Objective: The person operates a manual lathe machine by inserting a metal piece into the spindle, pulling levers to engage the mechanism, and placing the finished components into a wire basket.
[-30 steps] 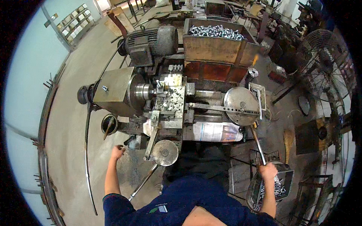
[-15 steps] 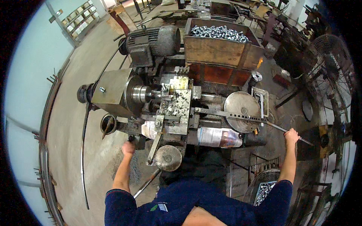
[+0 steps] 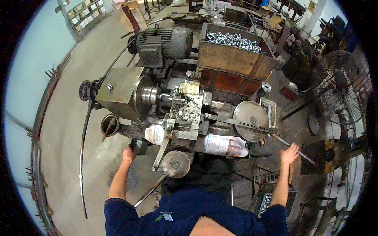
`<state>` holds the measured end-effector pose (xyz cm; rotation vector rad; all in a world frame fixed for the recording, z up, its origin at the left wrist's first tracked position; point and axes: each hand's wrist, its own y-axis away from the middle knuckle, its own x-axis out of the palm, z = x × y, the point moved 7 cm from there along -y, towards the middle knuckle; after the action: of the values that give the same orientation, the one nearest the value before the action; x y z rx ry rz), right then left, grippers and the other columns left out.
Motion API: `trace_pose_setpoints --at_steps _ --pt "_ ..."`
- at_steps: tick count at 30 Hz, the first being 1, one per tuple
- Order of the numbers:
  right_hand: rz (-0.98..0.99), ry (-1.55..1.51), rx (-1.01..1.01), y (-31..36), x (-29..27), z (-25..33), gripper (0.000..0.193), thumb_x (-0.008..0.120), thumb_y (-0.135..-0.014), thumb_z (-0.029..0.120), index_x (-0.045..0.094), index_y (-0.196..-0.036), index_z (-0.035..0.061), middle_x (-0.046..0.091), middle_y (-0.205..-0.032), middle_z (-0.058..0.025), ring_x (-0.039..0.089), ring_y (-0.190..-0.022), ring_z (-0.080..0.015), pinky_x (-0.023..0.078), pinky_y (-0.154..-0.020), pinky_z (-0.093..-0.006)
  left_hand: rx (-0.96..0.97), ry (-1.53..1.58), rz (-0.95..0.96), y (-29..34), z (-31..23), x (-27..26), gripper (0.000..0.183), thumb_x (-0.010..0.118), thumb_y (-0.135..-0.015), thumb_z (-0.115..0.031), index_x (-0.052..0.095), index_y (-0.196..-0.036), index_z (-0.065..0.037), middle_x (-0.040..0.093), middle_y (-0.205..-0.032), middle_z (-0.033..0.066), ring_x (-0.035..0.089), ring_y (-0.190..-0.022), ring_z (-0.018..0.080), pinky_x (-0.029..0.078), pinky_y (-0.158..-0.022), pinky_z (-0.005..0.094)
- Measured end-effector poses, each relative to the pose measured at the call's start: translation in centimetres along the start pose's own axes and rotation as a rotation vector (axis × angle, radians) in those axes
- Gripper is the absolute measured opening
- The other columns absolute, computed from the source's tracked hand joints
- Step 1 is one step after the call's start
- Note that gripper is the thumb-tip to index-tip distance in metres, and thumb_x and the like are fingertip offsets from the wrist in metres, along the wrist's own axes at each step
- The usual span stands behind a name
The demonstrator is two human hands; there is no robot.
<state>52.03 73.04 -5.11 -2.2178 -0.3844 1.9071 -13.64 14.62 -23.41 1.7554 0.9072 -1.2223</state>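
Note:
My right hand [image 3: 289,153] is closed around the metal lever rod [image 3: 280,139], which joins a perforated flat bar [image 3: 240,121] lying across a large round metal disc [image 3: 252,118]. Low at the front left of a small lathe, my left hand [image 3: 128,154] is a fist at a dark knob [image 3: 132,144]; its fingers are partly hidden. Between the hands sits the greasy tool slide [image 3: 187,112], strewn with dark chips. To its left is the shiny spindle nose [image 3: 151,96] on the headstock [image 3: 120,88]. A smaller disc [image 3: 175,164] with a rod handle [image 3: 151,190] stands nearest my body.
Behind the lathe are an electric motor [image 3: 165,44] and a wooden crate [image 3: 228,57] of shiny metal parts. A pot with a stick [image 3: 110,125] stands left. On the right are a caged fan [image 3: 338,86] and, lower, a tray of small parts [image 3: 291,196].
My right hand has swung the lever rod toward my body and slightly left. My left hand stays at the dark knob. The whole view has shifted a little.

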Motion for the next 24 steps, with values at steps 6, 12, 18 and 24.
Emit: trace_pose_setpoints --at_steps 6,12,18,24 --pt "0.107 -0.237 -0.147 5.8 -5.9 5.5 0.069 0.064 -0.053 0.021 0.050 -0.117 -0.0007 0.039 -0.132 -0.0186 0.037 -0.121 -0.0362 0.028 -0.099 -0.0478 0.175 0.218 0.216 1.5 1.3 -0.7 0.037 0.064 -0.070 -0.023 0.058 -0.100 -0.003 0.062 -0.089 0.0221 0.059 -0.085 0.0369 0.048 -0.071 0.0427" --pt "0.076 -0.958 -0.808 6.0 -22.8 23.9 0.046 0.062 -0.053 0.010 0.061 -0.099 0.0029 0.054 -0.114 -0.0177 0.049 -0.106 -0.0346 0.039 -0.091 -0.0384 0.071 0.378 0.141 2.1 -0.9 -16.2 0.040 0.060 -0.076 -0.019 0.055 -0.111 0.000 0.063 -0.091 0.0199 0.062 -0.076 0.0241 0.048 -0.069 0.0348" --pt "-0.317 -0.954 -1.580 14.8 -34.0 43.1 0.041 0.064 -0.049 0.021 0.064 -0.088 0.0068 0.057 -0.100 -0.0137 0.050 -0.100 -0.0308 0.033 -0.094 -0.0462 0.080 0.324 -0.315 5.6 1.1 -31.6 0.036 0.056 -0.080 -0.017 0.055 -0.112 -0.001 0.063 -0.096 0.0178 0.062 -0.084 0.0253 0.048 -0.074 0.0345" --pt "0.013 -0.245 -1.542 19.0 -30.5 53.8 0.035 0.064 -0.057 0.029 0.068 -0.086 0.0080 0.061 -0.097 -0.0124 0.051 -0.103 -0.0267 0.021 -0.101 -0.0535 -0.355 0.083 -0.444 11.5 16.7 -26.9 0.043 0.058 -0.080 -0.038 0.058 -0.102 -0.002 0.060 -0.079 0.0193 0.060 -0.077 0.0325 0.046 -0.066 0.0419"
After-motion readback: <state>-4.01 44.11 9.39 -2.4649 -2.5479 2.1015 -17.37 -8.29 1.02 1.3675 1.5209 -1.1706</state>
